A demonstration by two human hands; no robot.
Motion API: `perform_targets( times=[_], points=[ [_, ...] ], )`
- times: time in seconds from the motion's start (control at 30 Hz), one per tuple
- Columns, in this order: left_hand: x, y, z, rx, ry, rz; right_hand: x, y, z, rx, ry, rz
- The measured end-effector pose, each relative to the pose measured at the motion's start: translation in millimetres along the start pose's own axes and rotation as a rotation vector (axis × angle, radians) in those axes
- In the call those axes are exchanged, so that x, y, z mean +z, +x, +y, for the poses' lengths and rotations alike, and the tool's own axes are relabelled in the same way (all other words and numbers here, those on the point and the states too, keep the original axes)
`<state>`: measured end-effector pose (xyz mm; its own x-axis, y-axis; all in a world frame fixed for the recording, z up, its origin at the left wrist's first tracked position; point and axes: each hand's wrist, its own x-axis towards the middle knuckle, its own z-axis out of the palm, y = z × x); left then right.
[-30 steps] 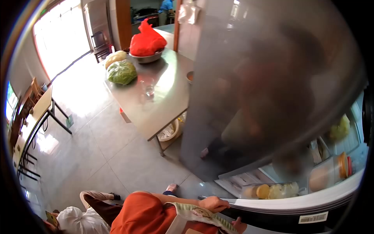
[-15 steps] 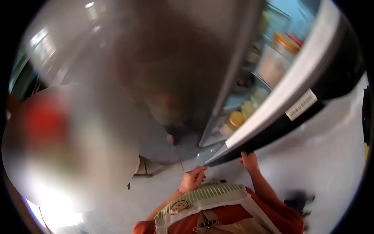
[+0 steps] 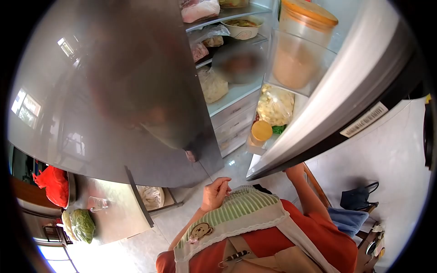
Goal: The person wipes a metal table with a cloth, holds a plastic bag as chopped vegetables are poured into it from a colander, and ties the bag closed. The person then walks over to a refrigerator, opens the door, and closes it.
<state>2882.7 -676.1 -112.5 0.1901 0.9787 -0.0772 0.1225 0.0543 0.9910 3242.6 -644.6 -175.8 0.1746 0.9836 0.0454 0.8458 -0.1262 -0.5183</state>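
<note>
The right-hand refrigerator door [image 3: 282, 164] stands ajar in front of me. My right hand [image 3: 295, 171] is at its lower outer edge, gripping it with the fingertips hidden behind the door. My left hand [image 3: 215, 194] is in front of my apron with its fingers curled in, and nothing shows in it. A large jar with an orange lid [image 3: 300, 50], a bag of pale pieces [image 3: 276, 105] and a small yellow-lidded jar [image 3: 261, 132] sit in the door racks. Inside, the shelves hold a white bowl of food [image 3: 242, 29] and bagged food [image 3: 212, 85].
The shut left refrigerator door [image 3: 136, 100] reflects the room. At lower left, a table [image 3: 120, 204] bears a red bag [image 3: 52, 185], a glass [image 3: 97, 204] and a bag of greens [image 3: 83, 225]. A dark bag [image 3: 357, 198] and blue cloth [image 3: 348, 219] are at right.
The right-hand door has swung wider, so the shelves and drawers inside now show. My right hand has stayed on its edge. My left hand has shifted slightly up and left, away from the door.
</note>
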Motion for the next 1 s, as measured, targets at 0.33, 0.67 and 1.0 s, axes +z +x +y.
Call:
perform_targets(
  times=[0.33, 0.67, 1.0],
  points=[
    [58, 32, 7, -0.047, 0.205, -0.209, -15, -20, 112, -0.224, 0.103, 0.017],
    [108, 54, -17, 0.067, 0.28, -0.346, -17, -9, 189, -0.265, 0.081, -0.037],
    [91, 25, -74, 0.14, 0.325, -0.253, 7, 0, 57, -0.122, -0.041, -0.138]
  ],
)
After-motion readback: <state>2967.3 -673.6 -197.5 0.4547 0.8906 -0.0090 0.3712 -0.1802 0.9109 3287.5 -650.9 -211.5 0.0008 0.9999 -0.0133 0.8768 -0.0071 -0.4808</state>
